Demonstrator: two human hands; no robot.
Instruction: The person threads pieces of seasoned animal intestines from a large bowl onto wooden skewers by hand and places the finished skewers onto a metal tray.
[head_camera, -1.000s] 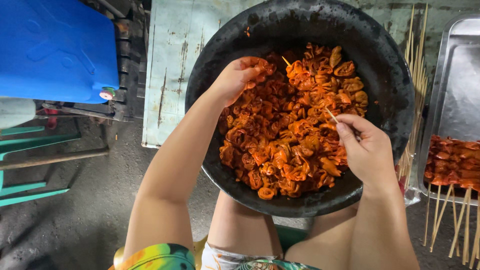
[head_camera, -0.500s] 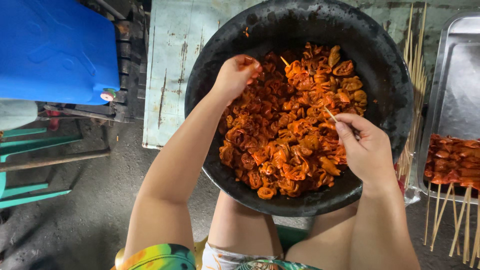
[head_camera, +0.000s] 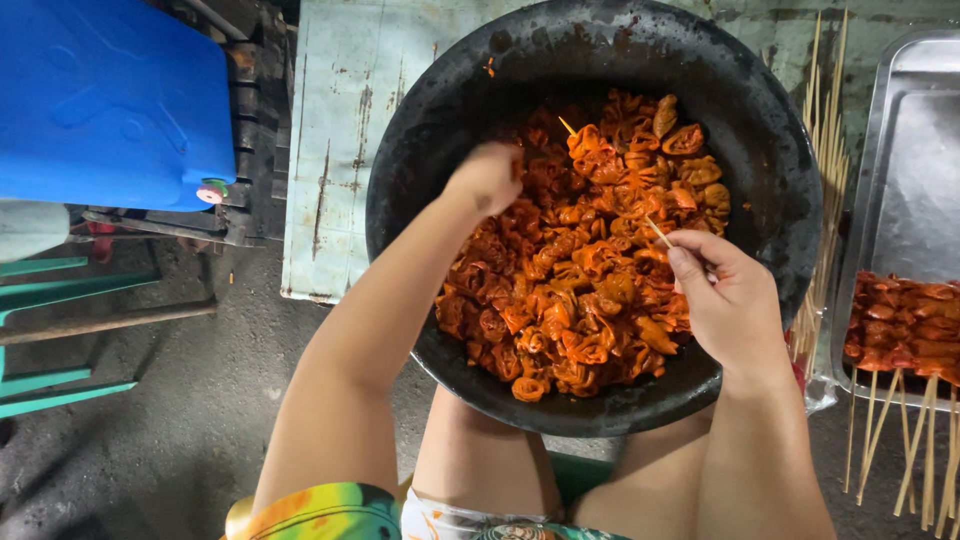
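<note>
A big black basin (head_camera: 780, 190) rests on my lap, heaped with orange-red marinated meat pieces (head_camera: 585, 285). My left hand (head_camera: 487, 177) reaches into the pile near its far left side, fingers curled around a piece of meat. My right hand (head_camera: 728, 297) hovers over the right side of the pile and pinches a thin bamboo skewer (head_camera: 657, 230) that points up and to the left. Another skewer tip (head_camera: 567, 125) pokes out of the meat near the far side.
A metal tray (head_camera: 905, 170) at the right holds finished meat skewers (head_camera: 905, 320). Loose bamboo sticks (head_camera: 825, 110) lie between basin and tray. A worn pale board (head_camera: 330, 150) lies under the basin. A blue plastic container (head_camera: 105, 95) and green chair legs (head_camera: 50, 320) stand at the left.
My left hand has dipped slightly deeper into the meat and closed its fingers. The right hand with the skewer has barely moved.
</note>
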